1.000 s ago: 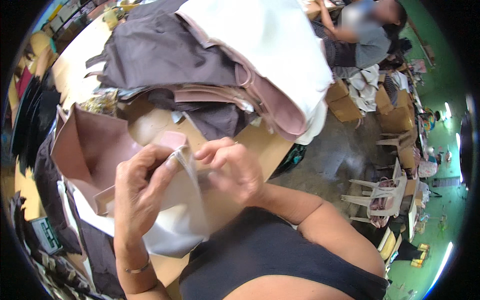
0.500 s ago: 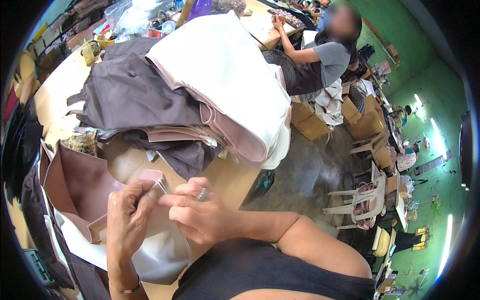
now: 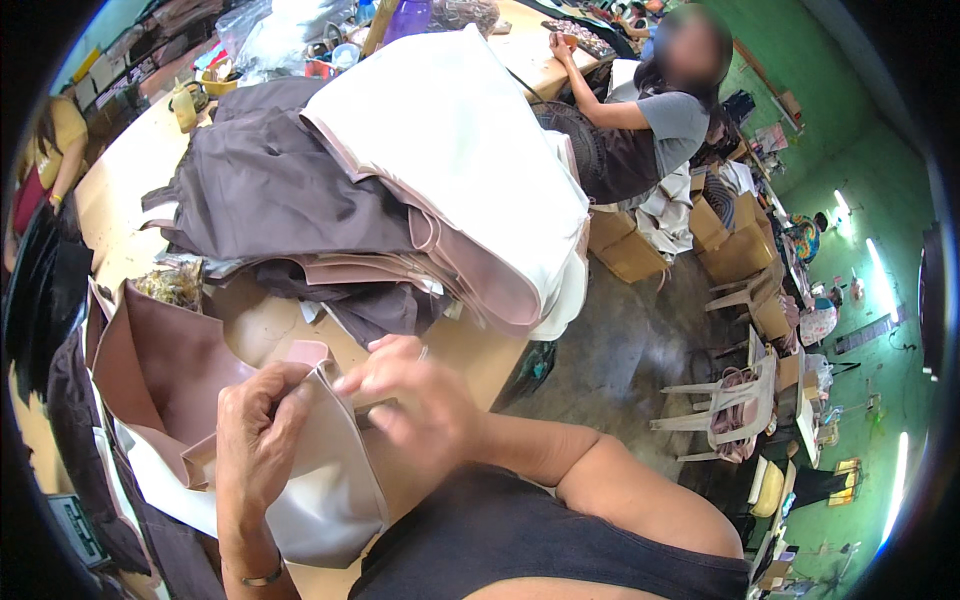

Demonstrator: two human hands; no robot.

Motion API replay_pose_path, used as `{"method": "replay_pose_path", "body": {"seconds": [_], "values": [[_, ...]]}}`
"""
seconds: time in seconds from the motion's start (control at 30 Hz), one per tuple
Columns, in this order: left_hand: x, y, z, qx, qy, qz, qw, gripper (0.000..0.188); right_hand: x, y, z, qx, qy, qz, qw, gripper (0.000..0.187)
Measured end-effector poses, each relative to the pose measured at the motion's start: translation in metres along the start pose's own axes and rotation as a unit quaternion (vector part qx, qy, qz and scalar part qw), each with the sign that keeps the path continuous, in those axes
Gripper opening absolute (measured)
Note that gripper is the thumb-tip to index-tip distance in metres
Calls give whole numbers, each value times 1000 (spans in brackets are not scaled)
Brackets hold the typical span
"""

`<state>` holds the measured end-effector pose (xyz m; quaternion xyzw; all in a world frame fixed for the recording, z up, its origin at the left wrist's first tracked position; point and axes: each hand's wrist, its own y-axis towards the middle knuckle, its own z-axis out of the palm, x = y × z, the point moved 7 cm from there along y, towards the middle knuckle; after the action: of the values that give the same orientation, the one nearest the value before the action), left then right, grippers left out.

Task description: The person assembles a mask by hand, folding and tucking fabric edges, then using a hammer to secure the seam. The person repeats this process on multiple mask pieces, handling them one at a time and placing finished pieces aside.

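A white and dusty-pink leather-like piece (image 3: 325,515), perhaps a bag panel, lies in front of me with its white face showing. My left hand (image 3: 258,430) pinches its upper corner, where the pink lining folds over the edge. Just right of that corner is my right hand (image 3: 425,405), smeared by motion. Its fingertips are close to the piece's edge, but I cannot make out whether they touch it or hold anything. A brown-pink folded panel (image 3: 175,360) stands up behind my left hand.
A pile of white and pink sheets (image 3: 430,130) and dark grey cloth (image 3: 290,190) covers much of the table (image 3: 115,195). A co-worker (image 3: 650,130) sits at the far right side, and another person (image 3: 60,150) is at the left. Cardboard boxes (image 3: 735,245) and a white plastic chair (image 3: 740,405) stand right.
My right hand has come off the pinched corner slightly to the right and is now blurred, its fingers looser. My left hand keeps its pinch. The person at the left shows more.
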<state>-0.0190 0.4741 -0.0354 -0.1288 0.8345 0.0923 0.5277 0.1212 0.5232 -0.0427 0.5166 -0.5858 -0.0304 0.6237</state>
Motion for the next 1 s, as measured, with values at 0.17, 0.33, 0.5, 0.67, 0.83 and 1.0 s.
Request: {"method": "replay_pose_path", "body": {"seconds": [0.17, 0.33, 0.5, 0.67, 0.83, 1.0], "values": [[0, -5, -2, -1, -13, 2, 1000, 14, -25, 0, -6, -15, 76, 96, 992, 35], [-6, -6, 1, 13, -2, 3, 1000, 13, -33, 2, 9, -12, 190, 150, 970, 39], [-9, -10, 1, 14, -5, 7, 1000, 14, -29, 8, 18, 47, 165, 123, 977, 40], [-13, -12, 0, 32, 17, 2, 999, 13, -32, 11, 22, 71, 171, 104, 977, 37], [-11, -19, 0, 40, -5, -10, 999, 12, -30, 17, 26, 92, 216, 125, 964, 33], [-13, -19, 0, 48, 2, 5, 999, 12, -30, 16, 27, 94, 200, 114, 969, 30]]}}
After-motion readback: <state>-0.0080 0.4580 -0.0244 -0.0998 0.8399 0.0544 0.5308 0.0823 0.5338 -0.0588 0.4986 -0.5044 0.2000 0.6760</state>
